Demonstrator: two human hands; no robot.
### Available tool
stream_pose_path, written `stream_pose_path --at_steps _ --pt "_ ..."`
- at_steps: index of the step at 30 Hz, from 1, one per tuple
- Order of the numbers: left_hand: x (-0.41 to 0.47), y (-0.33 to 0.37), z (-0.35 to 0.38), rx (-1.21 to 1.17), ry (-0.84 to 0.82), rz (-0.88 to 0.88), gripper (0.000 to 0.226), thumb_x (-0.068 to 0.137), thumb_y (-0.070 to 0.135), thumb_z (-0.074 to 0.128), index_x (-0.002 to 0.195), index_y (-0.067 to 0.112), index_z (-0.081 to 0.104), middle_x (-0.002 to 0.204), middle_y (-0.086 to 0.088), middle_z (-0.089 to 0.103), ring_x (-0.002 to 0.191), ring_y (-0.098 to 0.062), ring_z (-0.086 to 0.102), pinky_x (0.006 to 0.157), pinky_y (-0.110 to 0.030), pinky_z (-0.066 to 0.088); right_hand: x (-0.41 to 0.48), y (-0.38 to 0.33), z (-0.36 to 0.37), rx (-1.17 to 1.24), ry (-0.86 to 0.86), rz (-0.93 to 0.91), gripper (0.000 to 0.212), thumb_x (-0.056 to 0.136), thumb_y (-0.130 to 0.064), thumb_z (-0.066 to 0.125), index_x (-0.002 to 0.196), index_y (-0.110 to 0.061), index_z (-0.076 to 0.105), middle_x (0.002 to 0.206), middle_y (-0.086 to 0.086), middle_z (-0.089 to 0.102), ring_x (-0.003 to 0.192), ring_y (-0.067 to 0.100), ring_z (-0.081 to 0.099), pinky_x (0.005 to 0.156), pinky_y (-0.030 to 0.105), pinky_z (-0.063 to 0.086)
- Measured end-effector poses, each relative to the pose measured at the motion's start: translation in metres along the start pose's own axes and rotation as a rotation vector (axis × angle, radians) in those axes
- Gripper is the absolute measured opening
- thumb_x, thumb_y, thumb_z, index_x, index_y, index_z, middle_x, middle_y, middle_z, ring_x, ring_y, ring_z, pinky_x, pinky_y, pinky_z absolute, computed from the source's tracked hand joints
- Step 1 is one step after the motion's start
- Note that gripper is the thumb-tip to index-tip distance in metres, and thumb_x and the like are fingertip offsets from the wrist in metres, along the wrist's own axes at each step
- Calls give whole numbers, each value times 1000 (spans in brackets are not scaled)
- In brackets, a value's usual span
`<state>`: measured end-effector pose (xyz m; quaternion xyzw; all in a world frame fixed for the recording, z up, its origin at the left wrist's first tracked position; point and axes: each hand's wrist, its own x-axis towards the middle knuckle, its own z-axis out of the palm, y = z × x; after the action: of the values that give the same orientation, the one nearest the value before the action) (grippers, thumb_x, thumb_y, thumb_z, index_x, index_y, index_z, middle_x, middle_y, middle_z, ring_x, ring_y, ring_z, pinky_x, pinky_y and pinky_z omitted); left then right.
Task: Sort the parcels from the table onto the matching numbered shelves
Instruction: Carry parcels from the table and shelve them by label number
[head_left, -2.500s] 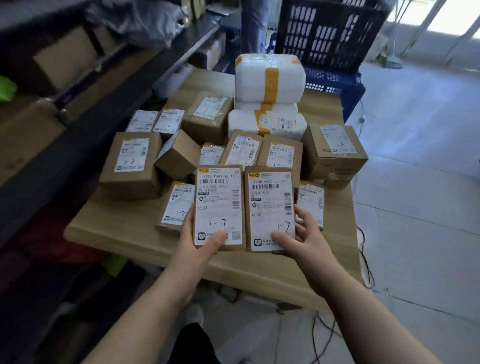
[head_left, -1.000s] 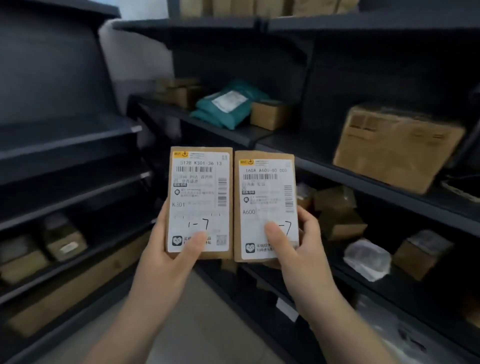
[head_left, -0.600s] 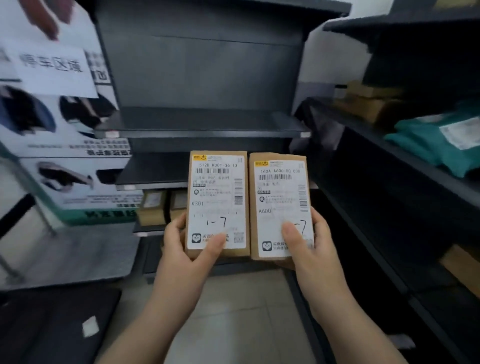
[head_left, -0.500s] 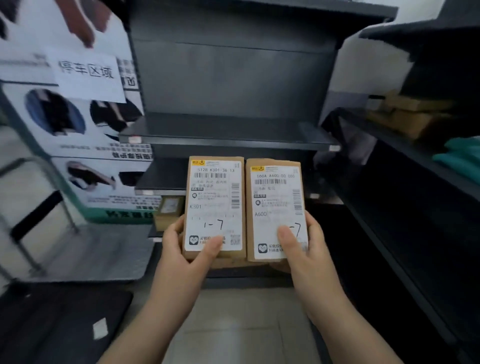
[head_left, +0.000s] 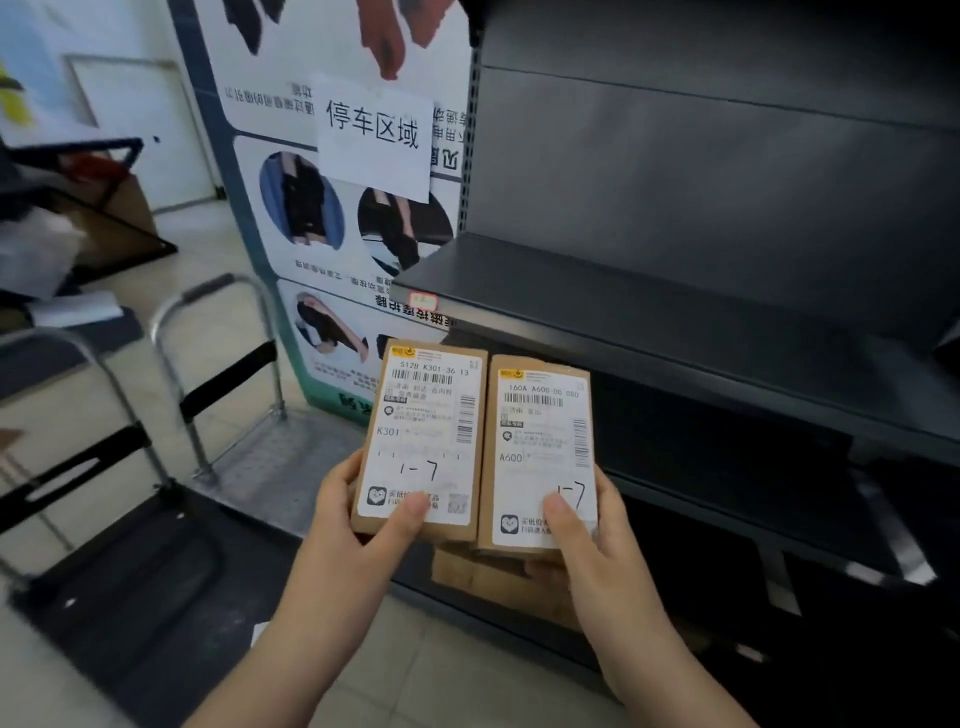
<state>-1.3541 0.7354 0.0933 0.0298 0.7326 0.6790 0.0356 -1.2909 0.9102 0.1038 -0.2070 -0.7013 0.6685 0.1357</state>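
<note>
Two flat brown parcels with white labels are held side by side in front of a dark metal shelf unit. My left hand (head_left: 358, 525) grips the left parcel (head_left: 423, 431), hand-marked "1-7", thumb on its label. My right hand (head_left: 587, 545) grips the right parcel (head_left: 540, 441), also marked "1-7", thumb on the label. A bare dark shelf (head_left: 649, 306) with a small red tag (head_left: 423, 300) on its front edge lies just above and behind the parcels. Another brown box (head_left: 493, 582) shows under my hands on a lower level.
A printed poster panel (head_left: 337, 218) with a white paper sign stands left of the shelf unit. A flat trolley (head_left: 145, 561) with metal handles sits on the floor at the left. Lower dark shelves (head_left: 779, 493) run off to the right.
My view has swung left and closer to the end of the shelf unit; the poster and trolley now fill the left side. Both hands keep the same hold on the two parcels.
</note>
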Motion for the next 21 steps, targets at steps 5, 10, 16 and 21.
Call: stream_pose_path --at_steps 5,10,16,21 --pt "70 -37 -22 51 -24 -88 51 83 37 67 127 35 41 105 20 63 96 1 60 76 -24 46 56 25 50 -20 -8 99 49 94 -29 53 137 -37 33 106 -21 62 88 -5 64 62 12 52" --pt "147 -65 -50 78 -163 -201 44 86 35 65 123 38 43 107 18 65 95 2 61 72 -18 45 98 48 107 6 51 235 52 95 -25 53 142 -32 31 106 -21 62 87 -9 63 69 14 51" --pt "228 -83 -64 220 -396 -237 42 87 42 61 126 37 45 107 21 62 96 4 58 77 -22 46 141 59 147 27 163 322 47 94 -25 55 135 -36 35 109 -20 62 93 -5 61 75 17 53" --pt "270 -100 -47 292 -518 -216 57 68 71 62 118 45 56 121 13 60 120 -10 51 102 -43 43 167 73 149 14 292 411 39 88 -35 60 123 -43 45 127 -5 53 110 14 57 94 45 51"
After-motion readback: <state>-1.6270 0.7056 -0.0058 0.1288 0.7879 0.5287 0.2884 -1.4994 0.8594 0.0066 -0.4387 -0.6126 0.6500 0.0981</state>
